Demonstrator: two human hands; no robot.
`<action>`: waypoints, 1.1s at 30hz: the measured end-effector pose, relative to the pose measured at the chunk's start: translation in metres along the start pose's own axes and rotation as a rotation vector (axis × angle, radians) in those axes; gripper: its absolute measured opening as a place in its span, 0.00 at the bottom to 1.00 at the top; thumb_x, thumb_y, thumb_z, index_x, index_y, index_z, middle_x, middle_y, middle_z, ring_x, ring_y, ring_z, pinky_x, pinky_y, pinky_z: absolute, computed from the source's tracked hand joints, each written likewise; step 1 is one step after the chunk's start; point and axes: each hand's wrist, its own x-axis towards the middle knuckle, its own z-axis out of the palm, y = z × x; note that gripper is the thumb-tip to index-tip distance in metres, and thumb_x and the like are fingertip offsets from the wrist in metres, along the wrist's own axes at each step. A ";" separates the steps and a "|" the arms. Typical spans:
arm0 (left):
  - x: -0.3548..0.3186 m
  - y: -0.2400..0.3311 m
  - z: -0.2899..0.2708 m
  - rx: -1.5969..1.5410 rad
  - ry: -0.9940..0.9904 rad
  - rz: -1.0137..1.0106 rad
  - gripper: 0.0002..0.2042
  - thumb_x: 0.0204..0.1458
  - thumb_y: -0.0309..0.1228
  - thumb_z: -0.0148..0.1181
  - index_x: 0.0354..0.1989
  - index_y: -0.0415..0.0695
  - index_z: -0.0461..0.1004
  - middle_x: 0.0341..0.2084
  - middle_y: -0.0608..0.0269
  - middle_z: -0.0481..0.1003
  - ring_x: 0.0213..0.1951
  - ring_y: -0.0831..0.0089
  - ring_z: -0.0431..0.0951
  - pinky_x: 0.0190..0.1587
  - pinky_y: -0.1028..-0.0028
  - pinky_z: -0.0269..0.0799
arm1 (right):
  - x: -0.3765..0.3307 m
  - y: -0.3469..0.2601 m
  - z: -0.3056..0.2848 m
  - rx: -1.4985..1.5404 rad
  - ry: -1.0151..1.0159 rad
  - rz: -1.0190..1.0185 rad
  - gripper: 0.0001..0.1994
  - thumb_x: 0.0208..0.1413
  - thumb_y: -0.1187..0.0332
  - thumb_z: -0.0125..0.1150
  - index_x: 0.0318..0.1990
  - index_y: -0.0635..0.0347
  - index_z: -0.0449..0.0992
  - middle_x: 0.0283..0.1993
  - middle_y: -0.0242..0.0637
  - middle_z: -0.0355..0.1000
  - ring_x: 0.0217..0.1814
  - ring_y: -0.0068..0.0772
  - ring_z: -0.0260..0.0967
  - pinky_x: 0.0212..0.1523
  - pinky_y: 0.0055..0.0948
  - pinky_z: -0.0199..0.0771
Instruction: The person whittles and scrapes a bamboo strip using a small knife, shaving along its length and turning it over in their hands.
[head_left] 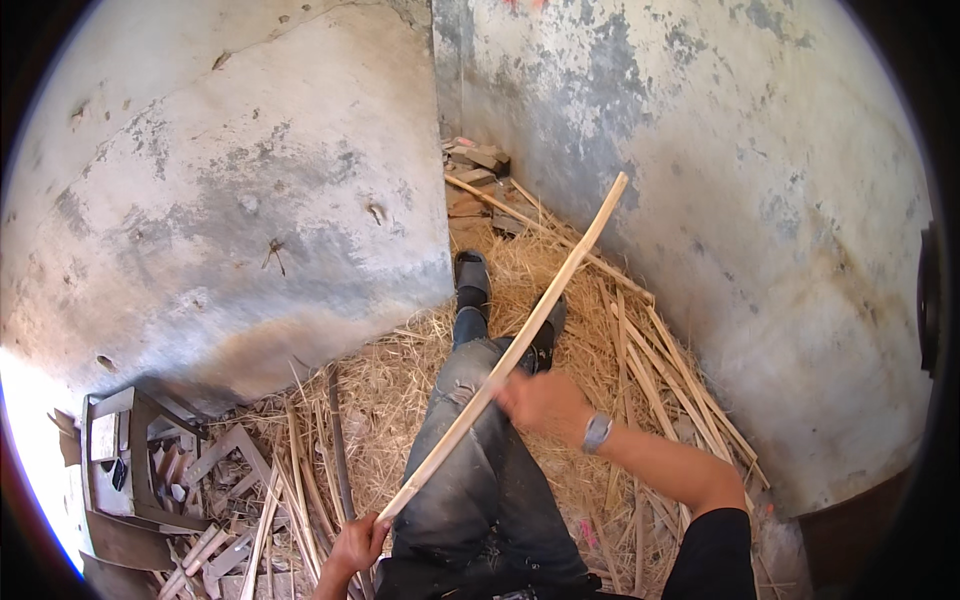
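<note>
**Across your lap: one long bamboo strip, held at two places**

Between your knees, your left hand (356,545) has its fingers curled tight round the near end of a long bamboo strip (520,340). Your right hand (540,403), blurred, rests against the strip near its middle; you cannot tell how far those fingers close. A watch (596,432) sits on that wrist. From your grip the strip slants up and to the right over your jeans (470,480), its far end raised before the grey wall (780,200). Around your legs lies straw (400,370) strewn with loose bamboo slats (665,360); broken wood scraps (215,470) crowd the floor at your left.
</note>
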 end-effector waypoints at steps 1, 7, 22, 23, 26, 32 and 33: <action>-0.002 -0.003 0.000 0.000 -0.008 -0.001 0.17 0.69 0.38 0.60 0.29 0.39 0.71 0.13 0.41 0.69 0.22 0.35 0.76 0.23 0.49 0.67 | -0.010 -0.018 -0.001 0.003 -0.005 0.006 0.30 0.75 0.41 0.42 0.37 0.59 0.78 0.18 0.47 0.75 0.22 0.53 0.79 0.23 0.49 0.77; -0.031 -0.041 0.012 0.119 0.085 -0.004 0.16 0.68 0.36 0.60 0.29 0.40 0.68 0.14 0.41 0.69 0.21 0.35 0.75 0.22 0.50 0.68 | 0.025 0.055 -0.012 0.086 0.315 0.143 0.31 0.76 0.43 0.41 0.33 0.63 0.76 0.17 0.48 0.72 0.18 0.53 0.74 0.21 0.51 0.72; -0.048 -0.084 0.000 0.313 0.057 0.324 0.06 0.62 0.27 0.64 0.38 0.36 0.77 0.18 0.55 0.68 0.20 0.54 0.73 0.21 0.58 0.62 | -0.014 0.072 0.009 0.666 0.269 0.175 0.30 0.74 0.47 0.50 0.24 0.64 0.70 0.16 0.43 0.59 0.19 0.40 0.58 0.26 0.42 0.58; -0.050 -0.089 -0.006 0.449 0.145 0.491 0.07 0.58 0.22 0.68 0.41 0.34 0.78 0.19 0.55 0.68 0.22 0.53 0.73 0.21 0.57 0.62 | -0.014 0.071 0.012 0.711 0.297 0.145 0.30 0.74 0.47 0.50 0.23 0.64 0.68 0.16 0.41 0.57 0.19 0.37 0.56 0.26 0.40 0.57; -0.045 -0.092 -0.009 0.027 -0.108 0.118 0.10 0.56 0.22 0.71 0.43 0.32 0.78 0.18 0.55 0.68 0.20 0.52 0.71 0.22 0.58 0.62 | -0.007 0.084 0.006 0.739 0.312 0.215 0.30 0.74 0.47 0.51 0.25 0.65 0.73 0.17 0.38 0.57 0.20 0.32 0.57 0.26 0.39 0.56; -0.035 -0.075 -0.039 -0.775 -0.618 -0.625 0.33 0.74 0.60 0.36 0.21 0.47 0.63 0.13 0.70 0.58 0.16 0.77 0.56 0.21 0.74 0.49 | 0.003 0.095 -0.032 0.748 0.310 0.315 0.23 0.75 0.51 0.54 0.41 0.64 0.85 0.19 0.31 0.63 0.21 0.24 0.58 0.24 0.31 0.56; -0.030 -0.070 -0.042 -0.769 -0.618 -0.617 0.33 0.74 0.60 0.36 0.21 0.47 0.63 0.13 0.70 0.58 0.16 0.77 0.56 0.21 0.74 0.49 | 0.006 0.100 -0.032 0.747 0.320 0.314 0.23 0.75 0.51 0.54 0.41 0.64 0.85 0.19 0.31 0.63 0.21 0.24 0.58 0.24 0.31 0.56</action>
